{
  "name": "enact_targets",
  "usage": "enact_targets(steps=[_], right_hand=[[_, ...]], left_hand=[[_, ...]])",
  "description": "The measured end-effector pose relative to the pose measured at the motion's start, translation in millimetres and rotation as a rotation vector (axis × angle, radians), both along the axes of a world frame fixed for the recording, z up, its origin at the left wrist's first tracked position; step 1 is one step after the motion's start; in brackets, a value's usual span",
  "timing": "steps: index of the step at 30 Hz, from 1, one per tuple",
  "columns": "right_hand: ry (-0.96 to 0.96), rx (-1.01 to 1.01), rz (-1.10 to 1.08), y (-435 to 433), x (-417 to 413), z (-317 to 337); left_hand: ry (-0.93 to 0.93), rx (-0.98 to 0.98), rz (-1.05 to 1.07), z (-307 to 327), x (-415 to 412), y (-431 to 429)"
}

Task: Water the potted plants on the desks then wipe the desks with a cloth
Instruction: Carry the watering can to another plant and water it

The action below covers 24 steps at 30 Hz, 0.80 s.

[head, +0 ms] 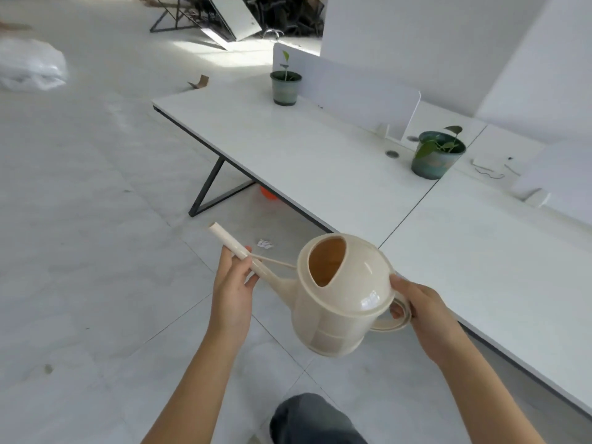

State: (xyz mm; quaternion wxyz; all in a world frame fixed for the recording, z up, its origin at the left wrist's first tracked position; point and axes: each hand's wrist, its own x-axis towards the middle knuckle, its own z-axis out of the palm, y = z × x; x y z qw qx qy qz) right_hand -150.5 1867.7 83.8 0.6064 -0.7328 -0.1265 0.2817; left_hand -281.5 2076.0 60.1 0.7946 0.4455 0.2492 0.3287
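Note:
I hold a cream plastic watering can [339,302] in front of me, above the floor and left of the desks. My right hand [419,312] grips its handle at the rear. My left hand [232,283] holds the long spout between thumb and fingers. The spout points up and to the left. Two potted plants stand on the white desk [288,149]: a small seedling in a green pot [285,86] at the far end, and a leafier plant in a green pot [437,155] nearer, by the divider. No cloth is in view.
White divider panels [352,88] run along the back of the desks. A second desk [496,267] adjoins on the right. Under the desk lie an orange object [269,193] and a paper scrap [264,244]. A plastic bag [30,64] lies on the floor at far left.

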Motion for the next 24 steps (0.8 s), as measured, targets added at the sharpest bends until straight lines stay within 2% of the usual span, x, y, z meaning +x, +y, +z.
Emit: enact_targets(steps=[6, 9, 17, 24], right_hand=[[0.011, -0.047, -0.111, 22.6, 50.5, -7.4], [0.024, -0.047, -0.134, 30.4, 87.5, -10.6], [-0.017, -0.052, -0.169, 53.0, 194.7, -9.8], [0.000, -0.042, -0.301, 62.2, 257.2, -6.7]], left_hand=[[0.001, -0.036, -0.130, -7.9, 71.9, 36.8], [-0.005, 0.007, -0.198, -11.3, 118.2, 54.4], [-0.024, 0.016, -0.228, -5.0, 255.5, 82.2], [-0.049, -0.037, -0.317, -7.0, 342.2, 97.0]])
